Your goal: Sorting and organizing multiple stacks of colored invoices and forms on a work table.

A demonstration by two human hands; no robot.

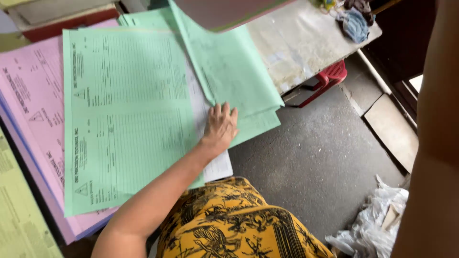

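- Head view: the left hand [221,126] lies flat, palm down, fingers close together and pointing away from the body, pinching nothing
- Under the fingertips sits the near edge of a stack of green sheets [239,81], which fans out beyond and to the right of the fingers over the table [296,43]
- Beneath the palm and heel side of the fingers a white sheet [217,167] shows
- Left of the fingers lies a large green printed form [124,114], on top of a pink sheet [33,110]
- Far above the fingertips a lifted sheet [224,12] hangs blurred at the frame's top
- The right arm [430,129] rises along the right edge; its hand is out of view, so its fingers cannot be told
- Judged from this, holding the stack well calls for even, flat pressure, keeping the fingers near the edge so single sheets do not slide or crease
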